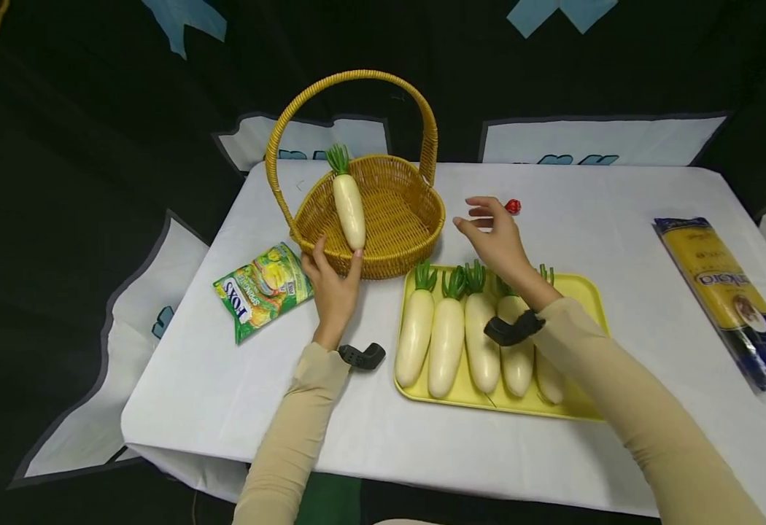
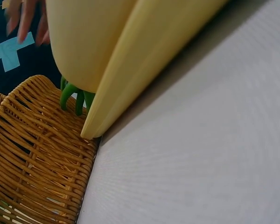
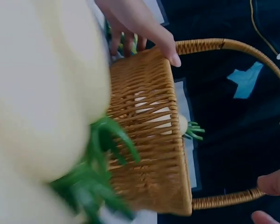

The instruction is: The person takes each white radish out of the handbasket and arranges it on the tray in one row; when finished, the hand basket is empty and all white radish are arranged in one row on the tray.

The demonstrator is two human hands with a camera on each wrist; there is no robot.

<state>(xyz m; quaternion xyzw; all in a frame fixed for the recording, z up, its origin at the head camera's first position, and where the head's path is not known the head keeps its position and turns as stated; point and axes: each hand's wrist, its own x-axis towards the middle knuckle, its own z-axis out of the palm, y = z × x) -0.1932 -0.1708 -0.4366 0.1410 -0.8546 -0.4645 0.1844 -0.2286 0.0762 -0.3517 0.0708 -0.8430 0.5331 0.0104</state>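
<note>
My left hand (image 1: 335, 292) grips the front left rim of a wicker basket (image 1: 392, 266). Thumb and fingers lie at the rim in the head view. A white radish (image 1: 349, 211) with green leaf stubs leans inside the basket, its top against the back left rim. Past the basket's right side, my right hand (image 1: 497, 237) hovers with fingers loosely bent and nothing in them. Beneath that forearm is a yellow tray (image 1: 580, 292) holding several white radishes (image 1: 446, 343) in a row, leaves toward the basket. The forearm partly hides those on the right.
A green snack bag (image 1: 265, 288) lies left of the basket. Behind my right hand is a small red object (image 1: 513, 207). A yellow and blue packet (image 1: 731, 292) lies at the table's right. White cloth covers the table (image 1: 225, 394); dark curtains hang behind it.
</note>
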